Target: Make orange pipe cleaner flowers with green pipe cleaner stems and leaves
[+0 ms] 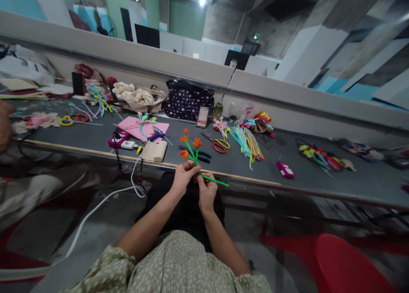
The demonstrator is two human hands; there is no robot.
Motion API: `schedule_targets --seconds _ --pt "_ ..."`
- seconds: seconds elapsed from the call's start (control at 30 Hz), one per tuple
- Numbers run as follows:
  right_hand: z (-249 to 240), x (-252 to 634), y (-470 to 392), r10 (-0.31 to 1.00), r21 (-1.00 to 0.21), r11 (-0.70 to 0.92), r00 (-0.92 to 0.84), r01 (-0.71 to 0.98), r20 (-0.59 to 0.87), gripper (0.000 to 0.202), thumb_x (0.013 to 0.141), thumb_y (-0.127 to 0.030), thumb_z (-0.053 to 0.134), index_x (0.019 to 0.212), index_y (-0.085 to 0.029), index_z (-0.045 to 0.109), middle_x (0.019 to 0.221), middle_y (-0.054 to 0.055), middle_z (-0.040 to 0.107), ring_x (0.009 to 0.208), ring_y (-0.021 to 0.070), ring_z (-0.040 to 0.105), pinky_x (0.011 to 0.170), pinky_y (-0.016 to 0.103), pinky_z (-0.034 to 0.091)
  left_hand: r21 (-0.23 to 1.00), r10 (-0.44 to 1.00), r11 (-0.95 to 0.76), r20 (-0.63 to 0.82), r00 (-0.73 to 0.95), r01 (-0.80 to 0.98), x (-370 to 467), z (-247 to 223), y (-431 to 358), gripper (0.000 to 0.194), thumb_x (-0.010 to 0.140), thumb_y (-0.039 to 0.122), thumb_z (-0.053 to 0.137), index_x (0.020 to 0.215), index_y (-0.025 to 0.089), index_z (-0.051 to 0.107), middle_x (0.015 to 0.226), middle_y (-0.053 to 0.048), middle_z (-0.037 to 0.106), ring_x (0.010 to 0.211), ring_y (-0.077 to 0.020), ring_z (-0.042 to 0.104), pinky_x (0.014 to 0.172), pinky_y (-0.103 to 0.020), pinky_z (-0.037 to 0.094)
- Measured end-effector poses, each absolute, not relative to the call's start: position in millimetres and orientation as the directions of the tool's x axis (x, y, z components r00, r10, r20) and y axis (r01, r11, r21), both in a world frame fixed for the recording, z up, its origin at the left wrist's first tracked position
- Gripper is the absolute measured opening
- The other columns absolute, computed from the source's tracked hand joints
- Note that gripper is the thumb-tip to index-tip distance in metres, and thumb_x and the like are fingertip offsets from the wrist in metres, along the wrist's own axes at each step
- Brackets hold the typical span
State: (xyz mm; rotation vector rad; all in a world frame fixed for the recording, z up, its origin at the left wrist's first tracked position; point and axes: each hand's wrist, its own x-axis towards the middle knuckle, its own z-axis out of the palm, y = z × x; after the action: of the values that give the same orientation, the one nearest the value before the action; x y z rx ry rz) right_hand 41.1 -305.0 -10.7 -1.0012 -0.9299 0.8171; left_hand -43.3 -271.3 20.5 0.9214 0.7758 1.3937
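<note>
Between my hands, just above the table's front edge, are several green pipe-cleaner stems topped with orange flowers (197, 143). My left hand (185, 174) pinches the stems where they come together below the blooms. My right hand (207, 190) is closed on a green pipe cleaner (220, 182) whose free end sticks out to the right. Behind the flowers lie dark-handled pliers (203, 157), partly covered by the stems. Scissors with red and yellow handles (220, 145) rest a little farther right. One loose orange flower (186, 130) lies beyond the held ones.
A blue glue gun (156, 135) lies on pink paper (129, 126), near a purple power strip (119, 140). Bundled pipe cleaners (247, 141) and a purple box (285, 170) are to the right. A white cable (96, 207) hangs at left; another person's hand (4, 124) shows there.
</note>
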Motion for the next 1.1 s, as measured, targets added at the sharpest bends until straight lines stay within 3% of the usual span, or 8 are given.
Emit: schedule_targets --seconds 0.1,0.53,0.73,1.1 --pt "-12 46 -307 0.901 -0.955 0.288 0.358 -0.07 0.245 0.02 0.077 -0.035 0.062 0.083 -0.016 0.055 0.069 -0.001 0.062 0.063 0.0119 0.059 0.067 0.027 0.05 0.907 0.995 -0.037 0.073 0.069 -0.42 -46 23 -270 0.031 0.057 0.034 0.079 0.066 0.013 0.06 0.059 0.002 0.058 0.048 -0.0082 0.05 0.045 -0.021 0.04" --pt "1 61 -308 0.955 -0.965 0.202 0.254 -0.167 0.156 0.02 0.071 -0.032 0.069 0.081 -0.017 0.062 0.073 0.0 0.066 0.06 0.0125 0.063 0.064 0.028 0.052 0.911 0.992 0.015 0.04 0.124 -0.413 -50 30 -266 0.031 0.053 0.033 0.081 0.063 0.012 0.061 0.062 -0.001 0.061 0.051 -0.0107 0.055 0.048 -0.023 0.044" --pt "-1 60 -306 0.978 -0.936 0.14 0.195 -0.322 0.079 0.019 0.068 -0.029 0.072 0.079 -0.016 0.063 0.072 0.0 0.065 0.058 0.0124 0.063 0.059 0.028 0.053 0.914 0.99 0.03 0.029 0.139 -0.404 -53 23 -264 0.032 0.052 0.034 0.082 0.065 0.012 0.062 0.064 -0.003 0.063 0.055 -0.0124 0.056 0.048 -0.023 0.045" --pt "7 66 -312 0.993 -0.85 -0.114 -0.039 -0.514 -0.109 0.017 0.067 -0.022 0.073 0.078 -0.016 0.062 0.062 -0.002 0.067 0.051 0.0099 0.059 0.059 0.026 0.054 0.91 0.965 0.007 0.103 0.242 -0.415 -58 23 -265 0.024 0.059 0.031 0.079 0.063 0.013 0.065 0.062 -0.003 0.065 0.057 -0.0109 0.057 0.059 -0.023 0.045"
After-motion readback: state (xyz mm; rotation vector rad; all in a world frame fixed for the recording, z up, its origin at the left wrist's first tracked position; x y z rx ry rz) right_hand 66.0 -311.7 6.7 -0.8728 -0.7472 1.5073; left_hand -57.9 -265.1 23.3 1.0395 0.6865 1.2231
